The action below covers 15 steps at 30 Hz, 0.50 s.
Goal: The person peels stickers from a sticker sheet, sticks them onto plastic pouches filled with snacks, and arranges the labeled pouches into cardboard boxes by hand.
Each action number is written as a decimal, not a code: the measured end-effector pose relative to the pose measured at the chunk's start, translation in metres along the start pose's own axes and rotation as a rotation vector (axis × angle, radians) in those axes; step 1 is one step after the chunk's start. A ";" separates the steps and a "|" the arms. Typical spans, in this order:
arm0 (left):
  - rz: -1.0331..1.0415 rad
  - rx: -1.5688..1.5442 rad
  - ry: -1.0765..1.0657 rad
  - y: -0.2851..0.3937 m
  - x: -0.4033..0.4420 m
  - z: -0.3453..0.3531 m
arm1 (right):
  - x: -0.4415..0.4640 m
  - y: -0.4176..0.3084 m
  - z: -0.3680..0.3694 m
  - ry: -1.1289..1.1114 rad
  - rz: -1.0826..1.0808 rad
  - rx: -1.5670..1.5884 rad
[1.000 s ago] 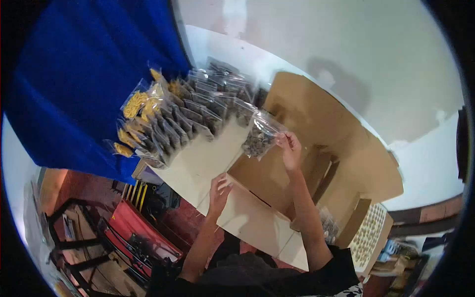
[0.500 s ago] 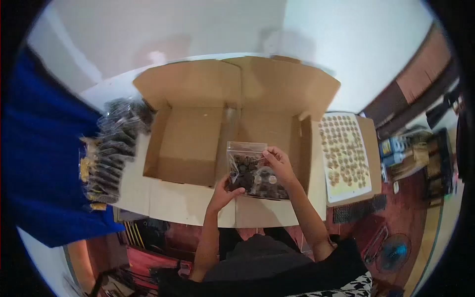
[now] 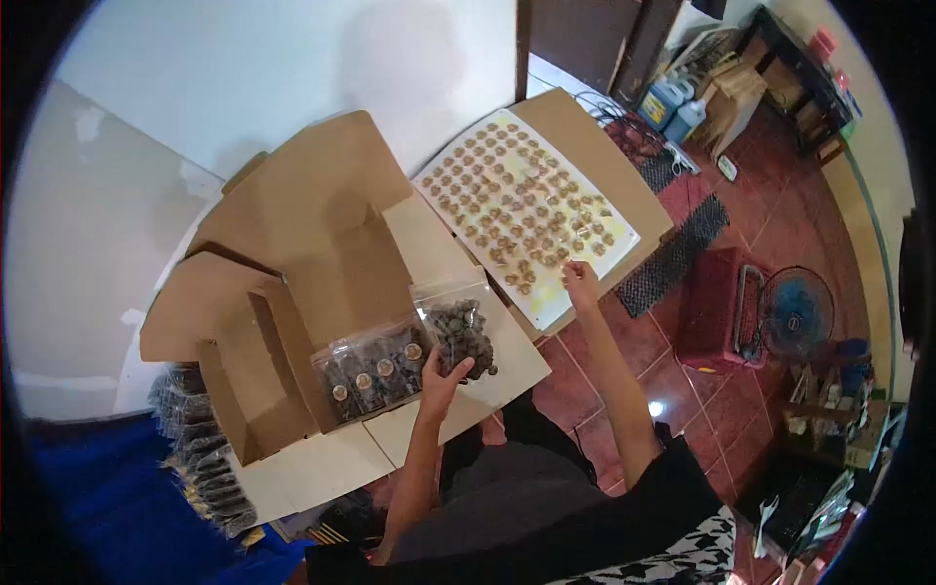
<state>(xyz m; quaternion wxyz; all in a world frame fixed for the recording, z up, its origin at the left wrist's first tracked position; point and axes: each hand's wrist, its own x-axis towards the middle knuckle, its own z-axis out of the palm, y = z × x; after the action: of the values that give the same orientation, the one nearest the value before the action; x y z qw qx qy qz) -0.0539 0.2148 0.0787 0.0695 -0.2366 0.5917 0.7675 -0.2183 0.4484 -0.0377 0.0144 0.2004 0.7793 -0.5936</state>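
My left hand (image 3: pixel 444 378) grips the lower part of a clear zip-lock bag (image 3: pixel 458 331) filled with dark, lumpy pieces. The bag is tilted over the front edge of the table, beside the cardboard box. My right hand (image 3: pixel 580 281) is at the lower right part of a white sheet (image 3: pixel 549 304) covered with rows of small round golden stickers (image 3: pixel 507 200). Its fingertips are pinched together; whatever may be between them is too small to make out. Several filled bags (image 3: pixel 375 369), each with a round sticker, stand in a row inside the open box (image 3: pixel 336 244).
A second open carton (image 3: pixel 255 375) sits to the left. More filled bags (image 3: pixel 190 429) are piled at the table's left end by a blue cloth (image 3: pixel 78 487). Cardboard (image 3: pixel 639 210) lies under the sheet. A red case (image 3: pixel 717 312) and a fan (image 3: pixel 798 307) stand on the floor.
The view has turned right. My right hand has left the bag's top edge and moved to the sticker sheet. My left hand still holds the bag, now farther right along the box.
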 end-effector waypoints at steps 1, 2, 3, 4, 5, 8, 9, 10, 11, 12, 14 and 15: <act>0.008 0.002 -0.003 0.001 0.000 0.001 | 0.008 0.015 -0.009 0.011 0.013 0.004; 0.018 0.005 -0.003 0.002 0.001 0.005 | 0.017 0.030 -0.016 0.097 -0.046 -0.088; -0.015 -0.005 0.042 0.009 -0.002 0.011 | 0.021 0.038 -0.022 0.180 -0.104 -0.181; -0.024 0.007 0.042 0.007 -0.001 0.011 | 0.026 0.044 -0.025 0.182 -0.090 -0.177; -0.018 0.024 0.078 0.004 -0.001 0.008 | 0.032 0.050 -0.027 0.200 -0.130 -0.258; -0.017 0.047 0.161 0.007 -0.003 0.010 | 0.028 0.040 -0.023 0.161 -0.093 -0.340; -0.023 0.051 0.166 0.007 -0.003 0.008 | 0.027 0.039 -0.020 0.179 -0.160 -0.468; -0.029 0.053 0.171 0.007 -0.002 0.006 | 0.026 0.038 -0.016 0.196 -0.229 -0.597; -0.029 0.057 0.180 0.006 -0.002 0.005 | 0.025 0.036 -0.013 0.161 -0.227 -0.574; -0.021 0.033 0.187 0.007 -0.001 0.005 | 0.025 0.036 -0.009 0.152 -0.228 -0.570; -0.012 0.007 0.203 0.010 -0.001 0.004 | 0.024 0.035 -0.003 0.217 -0.280 -0.642; -0.017 0.021 0.211 0.013 -0.001 0.006 | 0.024 0.036 0.000 0.208 -0.286 -0.640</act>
<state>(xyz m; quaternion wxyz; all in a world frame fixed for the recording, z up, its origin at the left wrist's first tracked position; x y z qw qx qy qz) -0.0598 0.2164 0.0917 0.0157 -0.3203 0.6016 0.7316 -0.2280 0.4633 -0.0773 -0.0860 0.1339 0.9430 -0.2922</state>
